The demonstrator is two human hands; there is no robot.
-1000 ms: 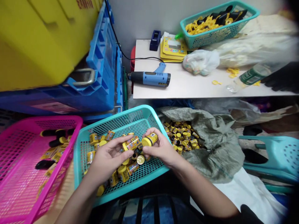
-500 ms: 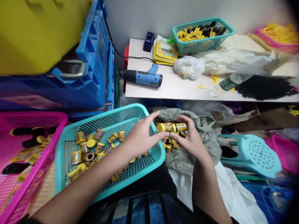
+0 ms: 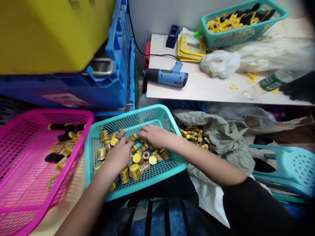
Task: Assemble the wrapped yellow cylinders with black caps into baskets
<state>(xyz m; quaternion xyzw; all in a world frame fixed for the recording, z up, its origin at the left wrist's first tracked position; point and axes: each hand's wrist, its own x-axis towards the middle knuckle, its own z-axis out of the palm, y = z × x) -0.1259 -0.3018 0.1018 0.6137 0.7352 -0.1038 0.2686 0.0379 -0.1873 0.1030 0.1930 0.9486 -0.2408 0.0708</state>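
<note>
Both my hands are down inside the teal mesh basket, which holds several small yellow canisters with printed labels. My left hand rests palm down on the pile, its fingers curled over the canisters near the basket's middle; what they grip is hidden. My right hand reaches in from the right, fingers stretched out flat over canisters at the far side. To the right of the basket, an open grey-green sack holds more yellow canisters.
A pink mesh basket with black and yellow pieces sits on the left. Blue crates and a yellow box stack behind. A white table carries a blue heat gun, bags and another teal basket. A teal stool stands right.
Both hands came back from over the sack into the teal basket. The stacked canisters my right hand held are no longer in it. The view swung left.
</note>
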